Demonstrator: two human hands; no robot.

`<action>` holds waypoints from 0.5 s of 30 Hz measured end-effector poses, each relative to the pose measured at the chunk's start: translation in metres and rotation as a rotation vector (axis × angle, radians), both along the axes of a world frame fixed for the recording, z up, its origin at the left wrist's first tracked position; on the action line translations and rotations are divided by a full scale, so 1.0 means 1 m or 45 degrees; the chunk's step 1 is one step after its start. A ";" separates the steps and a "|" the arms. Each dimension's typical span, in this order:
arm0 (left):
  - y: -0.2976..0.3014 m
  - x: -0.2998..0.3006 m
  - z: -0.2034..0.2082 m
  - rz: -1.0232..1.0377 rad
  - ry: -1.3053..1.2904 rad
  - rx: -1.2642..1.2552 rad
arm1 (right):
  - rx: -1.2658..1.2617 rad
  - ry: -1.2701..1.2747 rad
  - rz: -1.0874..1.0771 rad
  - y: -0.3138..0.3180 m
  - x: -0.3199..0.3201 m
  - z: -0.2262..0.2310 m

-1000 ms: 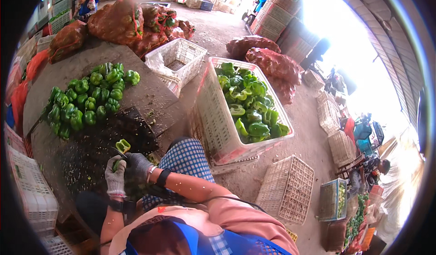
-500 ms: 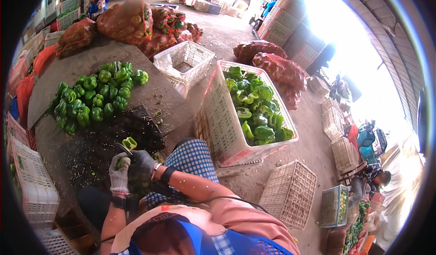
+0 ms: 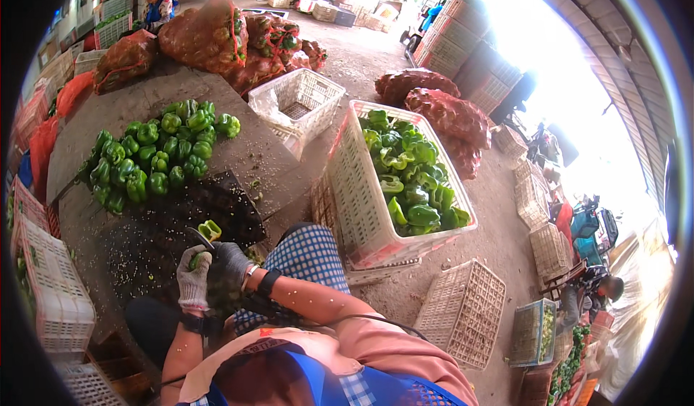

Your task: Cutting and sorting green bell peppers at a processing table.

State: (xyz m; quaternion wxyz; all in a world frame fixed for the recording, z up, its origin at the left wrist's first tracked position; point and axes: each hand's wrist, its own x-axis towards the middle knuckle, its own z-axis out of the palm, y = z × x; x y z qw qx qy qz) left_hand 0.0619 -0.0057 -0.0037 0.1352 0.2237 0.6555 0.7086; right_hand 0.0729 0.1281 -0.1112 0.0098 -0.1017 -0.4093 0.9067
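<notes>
My left hand [image 3: 193,282], in a pale knit glove, is closed around a green bell pepper piece [image 3: 195,261]. Beside it my right hand [image 3: 233,261], in a dark grey glove, grips a knife [image 3: 201,238] whose blade points up and away to the left. A cut light-green pepper piece [image 3: 210,230] shows right by the blade; whether it touches the blade, I cannot tell. Whole green bell peppers [image 3: 159,146] lie in a heap on the board beyond my hands. To my right, a white crate [image 3: 369,211] is filled with cut green peppers [image 3: 412,175].
Red mesh sacks [image 3: 199,37] line the board's far edge. An open white crate [image 3: 318,106] stands beyond the board, and another crate [image 3: 463,312] lies on the floor at right. Pepper seeds litter the dark sheet [image 3: 159,240]. Other people sit farther off.
The whole view has shifted slightly down and right. Both hands keep nearly the same pose, with the knife and pepper piece still held.
</notes>
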 end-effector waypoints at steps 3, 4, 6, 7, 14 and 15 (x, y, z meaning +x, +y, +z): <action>-0.012 -0.007 -0.011 0.046 -0.092 0.054 | 0.798 0.046 -0.044 -0.018 0.019 0.058; -0.016 -0.006 -0.011 0.058 -0.122 0.068 | 0.997 0.021 -0.040 -0.022 0.031 0.096; -0.010 -0.007 -0.010 0.010 -0.129 0.078 | 1.065 0.026 -0.032 -0.013 0.037 0.106; -0.009 -0.007 -0.009 -0.018 -0.140 0.084 | 1.127 0.035 -0.004 -0.010 0.039 0.108; -0.001 -0.012 -0.003 -0.089 -0.233 0.121 | 1.104 -0.013 0.027 0.015 0.034 0.106; -0.009 -0.010 0.002 -0.048 -0.213 0.092 | 1.082 0.001 0.051 0.011 0.031 0.105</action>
